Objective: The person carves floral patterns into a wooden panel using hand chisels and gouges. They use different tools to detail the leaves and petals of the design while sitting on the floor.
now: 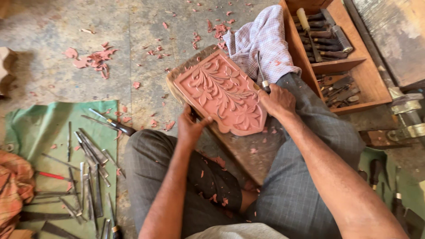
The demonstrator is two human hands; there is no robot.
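Carved reddish panel [221,91], cut with leafy scrolls and a flower near the lower corner, lying tilted on a worn wooden board [248,152] propped across the lap of a seated person in grey trousers. Left hand [190,126] clasped on the panel's near left edge, thumb laid over the carved face, fingers curled out of sight underneath. Right hand [278,101] pressed against the panel's right edge, fingers closed around a slim metal chisel [261,71] standing nearly upright, blade pointing up and away from the carving.

Checked cloth [264,42] draped over the right knee, just behind the chisel. Beside it, to the right, an open wooden toolbox [354,66] with two compartments, both holding wooden-handled tools. Rough grey concrete floor [66,26] all around, stained and scattered with pink wood chips [93,59], thickest in a small heap at upper left and near the top of the cloth. More chips on the board and the trousers. Green mat [35,128] spread on the floor at the left, carrying many thin chisels and gouges [86,177] lying loosely side by side. Orange patterned fabric [13,186] bunched at the far left edge. Metal clamp-like fittings [409,115] at the right edge, partly cut off.
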